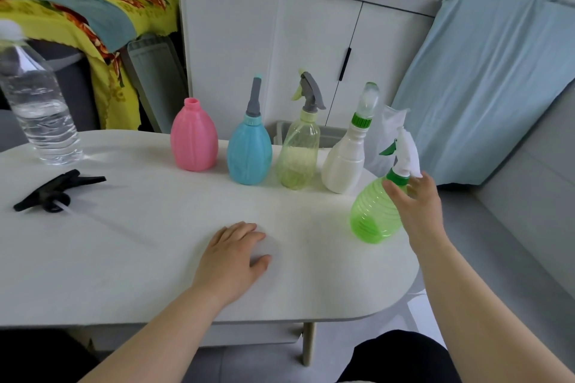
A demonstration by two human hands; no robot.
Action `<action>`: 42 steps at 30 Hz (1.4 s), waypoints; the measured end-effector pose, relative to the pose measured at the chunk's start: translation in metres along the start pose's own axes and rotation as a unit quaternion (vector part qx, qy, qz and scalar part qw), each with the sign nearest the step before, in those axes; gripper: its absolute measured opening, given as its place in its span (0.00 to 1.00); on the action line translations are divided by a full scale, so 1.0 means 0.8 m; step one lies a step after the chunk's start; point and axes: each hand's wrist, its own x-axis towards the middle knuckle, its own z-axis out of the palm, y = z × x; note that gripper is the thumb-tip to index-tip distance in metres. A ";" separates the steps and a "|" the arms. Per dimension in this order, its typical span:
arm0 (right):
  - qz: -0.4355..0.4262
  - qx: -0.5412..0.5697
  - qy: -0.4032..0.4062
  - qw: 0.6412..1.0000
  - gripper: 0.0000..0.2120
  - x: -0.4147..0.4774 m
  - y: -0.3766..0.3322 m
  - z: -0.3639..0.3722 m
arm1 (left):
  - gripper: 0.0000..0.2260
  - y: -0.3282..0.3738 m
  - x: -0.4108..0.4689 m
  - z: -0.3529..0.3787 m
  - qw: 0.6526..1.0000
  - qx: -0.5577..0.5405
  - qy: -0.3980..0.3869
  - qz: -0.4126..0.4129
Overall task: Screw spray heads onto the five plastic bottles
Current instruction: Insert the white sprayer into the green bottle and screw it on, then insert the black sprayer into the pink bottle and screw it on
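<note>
Cupping the green bottle (pixel 375 214) loosely at its neck with the right hand (pixel 417 205), at the 3 o'clock end of the table (pixel 155 258). Holding thumb and fingers apart around the collar under the white spray head (pixel 407 155), not clamping; actual contact hard to make out. Hiding part of the bottle's shoulder behind that hand. Resting the left hand (pixel 231 253) flat, fingers relaxed, toward 6 o'clock. Showing the pink bottle (pixel 193 137) standing open-necked at 12 o'clock, and the black spray head (pixel 59 191) lying at 9 o'clock.
</note>
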 end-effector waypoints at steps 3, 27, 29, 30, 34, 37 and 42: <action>-0.001 0.035 0.077 0.996 0.23 -0.017 0.003 -0.002 | 0.20 -0.003 -0.009 -0.005 1.000 -0.012 -0.001 0.000; -0.187 -0.110 -0.338 0.916 0.04 -0.142 -0.084 0.287 | 0.10 -0.206 -0.090 -0.178 0.923 -0.028 0.266 -0.277; -0.195 -0.144 -0.391 0.888 0.07 -0.152 -0.095 0.322 | 0.13 -0.219 -0.091 -0.173 0.920 -0.021 0.217 -0.327; -0.191 -0.160 -0.417 0.874 0.11 -0.160 -0.101 0.341 | 0.14 -0.225 -0.092 -0.169 0.922 -0.008 0.192 -0.337; -0.184 -0.191 -0.465 0.845 0.17 -0.185 -0.123 0.402 | 0.16 -0.230 -0.091 -0.159 0.931 0.029 0.166 -0.324; -0.190 -0.217 -0.470 0.834 0.19 -0.199 -0.136 0.440 | 0.17 -0.235 -0.091 -0.157 0.933 0.037 0.168 -0.317; -0.187 -0.272 -0.480 0.812 0.18 -0.211 -0.143 0.481 | 0.18 -0.239 -0.093 -0.155 0.936 0.043 0.164 -0.309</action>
